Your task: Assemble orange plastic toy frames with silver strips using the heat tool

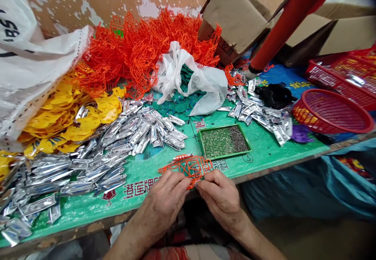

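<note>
An orange plastic lattice frame [188,166] is held between both hands at the table's front edge. My left hand [166,197] pinches its left lower part, thumb and fingers closed. My right hand [221,195] grips the lower right part with its fingers curled in. Whatever small piece may lie between the fingertips is too hidden to make out. Just beyond the hands lies a shallow green tray [227,156], with tiny dark metal pieces [239,140] gathered at its right side. Silver metal strips [147,130] are heaped to the left of the tray.
Orange frames [141,48] are piled at the back, beside a white plastic bag [207,91] of green pieces. Yellow plastic pieces [55,111] spill near a white sack [35,68] at left. A red pole [293,24], cardboard box [235,13] and red basket [331,128] stand right.
</note>
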{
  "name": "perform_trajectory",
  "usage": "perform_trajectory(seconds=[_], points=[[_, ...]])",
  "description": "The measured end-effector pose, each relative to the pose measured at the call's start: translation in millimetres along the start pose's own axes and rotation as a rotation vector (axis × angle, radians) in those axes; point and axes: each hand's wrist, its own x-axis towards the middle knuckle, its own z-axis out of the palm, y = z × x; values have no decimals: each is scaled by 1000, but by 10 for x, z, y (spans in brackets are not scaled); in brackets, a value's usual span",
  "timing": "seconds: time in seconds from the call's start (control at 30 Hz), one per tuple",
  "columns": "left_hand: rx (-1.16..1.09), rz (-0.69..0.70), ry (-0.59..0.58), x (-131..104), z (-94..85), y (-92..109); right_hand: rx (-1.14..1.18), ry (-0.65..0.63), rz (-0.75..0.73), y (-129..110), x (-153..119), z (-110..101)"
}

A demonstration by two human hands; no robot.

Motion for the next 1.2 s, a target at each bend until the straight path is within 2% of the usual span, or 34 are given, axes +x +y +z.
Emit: perform_trajectory(seconds=[0.17,0.3,0.37,0.53,0.63,0.93,1.2], points=[[0,17,14,7,21,-17,-42,20,-79,-11,61,-22],[2,8,20,18,28,-15,-133,-79,-177,5,118,-35],[43,24,78,-3,15,-5,-119,-95,-166,16,132,-45],[229,-32,336,-121,-52,45,-19,-28,-144,21,140,-86],[270,-48,397,-154,-71,81,19,8,-133,8,137,-109],[133,0,478,-110,17,152,66,18,-110,-5,39,-149],[127,-2,437,-110,-44,144,55,5,-109,-30,98,-141]])
